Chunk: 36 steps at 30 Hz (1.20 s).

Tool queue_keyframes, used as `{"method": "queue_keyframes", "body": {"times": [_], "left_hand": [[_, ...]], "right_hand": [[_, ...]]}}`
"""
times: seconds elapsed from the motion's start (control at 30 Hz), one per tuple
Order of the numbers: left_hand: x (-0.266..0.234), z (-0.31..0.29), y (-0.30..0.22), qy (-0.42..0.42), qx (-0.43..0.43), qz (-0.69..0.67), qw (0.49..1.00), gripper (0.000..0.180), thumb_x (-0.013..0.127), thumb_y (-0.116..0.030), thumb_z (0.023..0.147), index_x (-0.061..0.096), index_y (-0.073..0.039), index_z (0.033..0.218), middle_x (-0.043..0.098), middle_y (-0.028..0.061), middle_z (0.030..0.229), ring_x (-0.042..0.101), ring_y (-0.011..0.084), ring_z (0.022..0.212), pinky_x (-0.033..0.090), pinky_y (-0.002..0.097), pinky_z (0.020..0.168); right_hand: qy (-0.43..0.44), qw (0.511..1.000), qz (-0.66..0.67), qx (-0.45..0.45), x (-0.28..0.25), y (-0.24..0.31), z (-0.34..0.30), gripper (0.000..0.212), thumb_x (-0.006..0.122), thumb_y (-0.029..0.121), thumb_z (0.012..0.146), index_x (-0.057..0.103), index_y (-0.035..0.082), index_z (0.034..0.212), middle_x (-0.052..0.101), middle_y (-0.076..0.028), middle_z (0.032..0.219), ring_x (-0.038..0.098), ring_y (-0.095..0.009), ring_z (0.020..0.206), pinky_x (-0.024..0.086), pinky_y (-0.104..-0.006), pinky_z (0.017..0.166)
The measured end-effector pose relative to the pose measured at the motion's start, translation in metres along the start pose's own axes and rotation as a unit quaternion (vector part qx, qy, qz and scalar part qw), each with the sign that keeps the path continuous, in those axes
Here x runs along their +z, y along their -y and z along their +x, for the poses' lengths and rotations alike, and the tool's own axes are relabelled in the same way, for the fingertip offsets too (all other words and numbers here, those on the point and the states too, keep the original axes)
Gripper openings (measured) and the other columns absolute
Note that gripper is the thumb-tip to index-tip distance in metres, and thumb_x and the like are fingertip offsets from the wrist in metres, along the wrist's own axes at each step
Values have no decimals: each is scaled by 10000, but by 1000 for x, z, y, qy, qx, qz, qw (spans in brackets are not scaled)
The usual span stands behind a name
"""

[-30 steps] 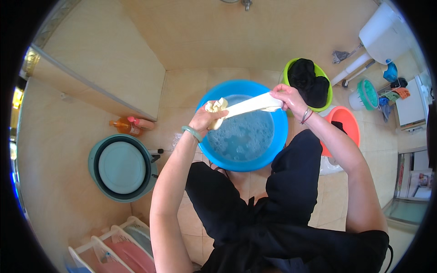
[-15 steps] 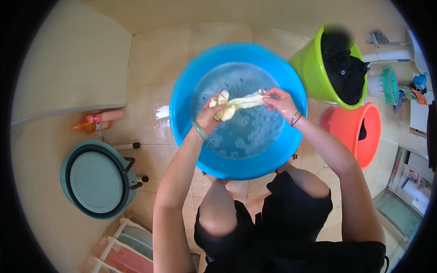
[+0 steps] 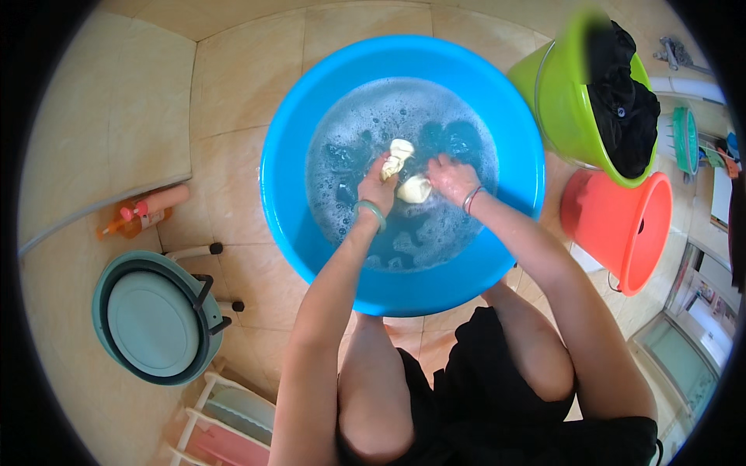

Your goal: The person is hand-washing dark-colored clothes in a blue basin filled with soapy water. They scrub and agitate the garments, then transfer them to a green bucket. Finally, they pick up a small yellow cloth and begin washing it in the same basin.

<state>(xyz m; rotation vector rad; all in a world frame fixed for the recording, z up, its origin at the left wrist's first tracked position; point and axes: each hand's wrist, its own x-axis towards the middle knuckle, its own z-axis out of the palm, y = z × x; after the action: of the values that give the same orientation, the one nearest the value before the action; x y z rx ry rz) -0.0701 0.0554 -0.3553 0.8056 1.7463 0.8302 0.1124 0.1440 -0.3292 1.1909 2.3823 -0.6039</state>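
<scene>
A large blue basin (image 3: pixel 287 225) holds cloudy, sudsy water (image 3: pixel 423 241). In the water near its middle is a wet cream cloth (image 3: pixel 399 153), partly under the surface, with a rounded lump of it bulging up between my hands. My left hand (image 3: pixel 376 190), with a pale green bangle at the wrist, is closed round the bunched part of the cloth. My right hand (image 3: pixel 454 182) is at the water just right of the lump, knuckles up and fingers curled on the cloth; its fingertips are partly hidden by the water.
A lime-green bucket (image 3: pixel 556 101) with dark clothes (image 3: pixel 622 109) stands at the far right, a coral-red bucket (image 3: pixel 610 225) nearer. At left are bottles (image 3: pixel 144 213) and a grey-green folding tub (image 3: pixel 151 322). A white rack (image 3: pixel 225 412) is at the lower left.
The cloth was stretched between my hands above the water; now both hands are lower and the cloth is partly in the water. The view has shifted, and the basin looks larger.
</scene>
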Motion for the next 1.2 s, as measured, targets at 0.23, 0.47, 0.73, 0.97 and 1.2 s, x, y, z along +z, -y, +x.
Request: {"method": "queue_keyframes", "body": {"times": [0.23,0.47,0.73,0.97,1.2], "left_hand": [[7,3,-3,101,-57,-277,954,499,617,46,887,557,-157,1340,633,3,1151,619,129,1025,565,313,811],[-13,1,-6,-25,-123,-323,938,373,680,-111,917,559,-193,1261,647,54,1103,671,196,923,588,363,700],[35,-25,-39,101,-295,-446,839,516,586,-543,923,516,-215,1316,532,52,1270,501,272,1193,489,514,897],[16,-25,-75,129,-195,-489,840,640,440,-589,980,425,-137,1432,567,54,1168,538,179,967,480,351,879],[67,-23,-58,44,-276,-567,775,385,331,-393,1038,561,-96,1124,633,68,1032,621,199,955,527,379,832]], "right_hand": [[-99,799,593,28,-11,6,-1,437,635,310,944,544,72,1299,672,-95,861,638,-115,579,518,-268,445],[-187,840,507,-42,1,-20,13,207,593,209,958,617,75,1113,667,-95,843,620,-174,594,512,-293,508],[-184,863,468,46,11,11,-14,316,603,79,873,529,58,1179,629,-190,1084,662,-299,941,541,-423,799],[-197,868,406,-206,-54,103,-74,86,673,110,864,619,98,929,598,-103,976,631,-337,885,525,-433,773],[-258,856,447,-31,-14,19,20,149,597,158,870,620,50,771,629,-192,708,632,-338,611,495,-406,533]]}}
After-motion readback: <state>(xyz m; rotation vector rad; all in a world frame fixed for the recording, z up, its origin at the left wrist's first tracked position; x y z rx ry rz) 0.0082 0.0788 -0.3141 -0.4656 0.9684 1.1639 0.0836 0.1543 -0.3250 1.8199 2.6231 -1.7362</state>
